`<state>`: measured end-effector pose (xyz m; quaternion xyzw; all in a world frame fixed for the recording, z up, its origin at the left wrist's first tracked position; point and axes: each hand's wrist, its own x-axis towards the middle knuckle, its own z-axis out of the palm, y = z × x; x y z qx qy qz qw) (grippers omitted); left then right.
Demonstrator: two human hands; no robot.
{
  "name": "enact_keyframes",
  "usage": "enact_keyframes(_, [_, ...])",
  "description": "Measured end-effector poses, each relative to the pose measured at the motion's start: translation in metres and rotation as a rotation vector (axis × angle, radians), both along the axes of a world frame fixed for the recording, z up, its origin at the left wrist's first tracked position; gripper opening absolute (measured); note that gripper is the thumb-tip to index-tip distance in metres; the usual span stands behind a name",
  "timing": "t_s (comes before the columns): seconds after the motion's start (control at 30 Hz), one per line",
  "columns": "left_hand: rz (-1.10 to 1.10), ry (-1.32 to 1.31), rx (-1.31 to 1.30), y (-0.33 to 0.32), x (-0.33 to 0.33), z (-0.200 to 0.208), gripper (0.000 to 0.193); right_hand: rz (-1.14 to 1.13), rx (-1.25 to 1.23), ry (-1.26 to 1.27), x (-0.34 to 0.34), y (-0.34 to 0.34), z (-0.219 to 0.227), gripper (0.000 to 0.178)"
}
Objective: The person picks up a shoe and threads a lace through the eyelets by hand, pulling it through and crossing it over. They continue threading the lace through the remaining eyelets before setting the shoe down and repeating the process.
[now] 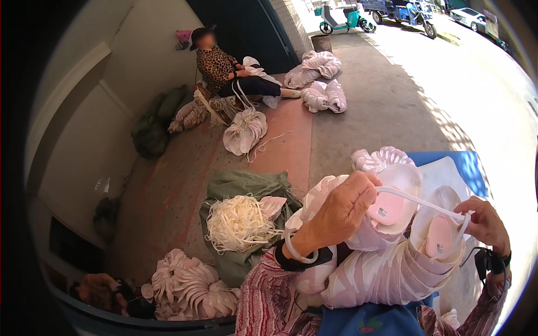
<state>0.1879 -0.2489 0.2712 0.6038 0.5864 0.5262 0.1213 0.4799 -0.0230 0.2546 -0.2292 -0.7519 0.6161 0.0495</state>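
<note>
My left hand (346,206) is closed in a pinch on one end of a narrow white strap (417,200). The strap stretches across to my right hand (486,225), whose thumb and fingers pinch it too. Below it lie two rows of nested pink-and-white shoe-like pieces (386,277), resting in front of me. Two of them turn their open sides up, each with a pink pad (386,206) bearing a small label. A white loop (298,252) hangs around my left wrist.
A green sack (241,182) with a pile of pale strips (241,224) lies left. More nested bundles (188,285) are on the floor. Another person (221,67) sits by the wall, handling white pieces. A blue surface (448,162) is at right; a scooter (347,19) stands far off.
</note>
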Motion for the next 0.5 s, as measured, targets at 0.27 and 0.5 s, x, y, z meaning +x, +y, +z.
enact_keyframes(0.27, [0.22,0.492,0.12,0.001,0.012,0.019,0.017,-0.315,0.256,-0.058,0.009,0.013,0.008,0.016])
enact_keyframes(0.5, [-0.31,-1.164,0.053,0.012,-0.029,-0.02,0.03,-0.355,0.038,0.409,0.013,0.012,0.009,0.012])
